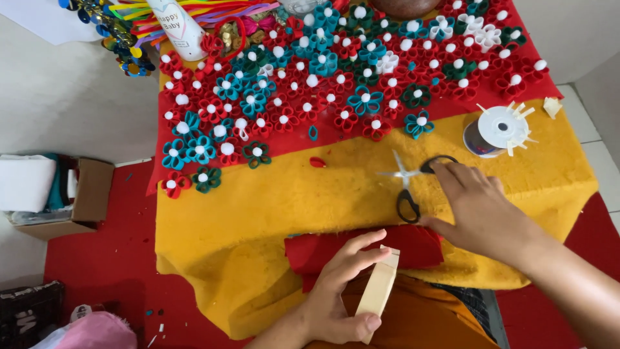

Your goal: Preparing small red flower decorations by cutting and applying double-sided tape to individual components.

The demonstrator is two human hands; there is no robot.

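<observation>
Nearest the lens: left hand [339, 284], closed around a pale wooden block [378, 291], thumb under its lower end, fingers stretched over folded red felt [361, 249] at the near edge of the table [258, 213]. Farther right: right hand [481, 210], fingers spread and curled onto black-handled scissors [407, 184] lying on the yellow cloth, one finger at the upper loop, thumb near the lower; not yet lifted, grip not yet closed.

Possible trouble, as a judgement:
- Blades open and pointing left; a careless pick-up could nick the left fingers or snag the yellow cloth.
- Block held only at one end; could tip or slide off the red felt.
- White spool [497, 129] with pale bits stuck to its rim close behind the right hand; a backward knuckle could knock it over.
- Loose felt flowers [290, 97] on the red cloth beyond; a tug on the cloth could scatter them.

Hard to make out:
- Blade tips blurred; true opening unclear.
- Whether fingers are through the handle loops, hidden by the hand itself.
- Red felt partly covered by both hands; layers uncountable.
- Far end of table cut off; cardboard box [71, 194] at left, contents indistinct.
</observation>
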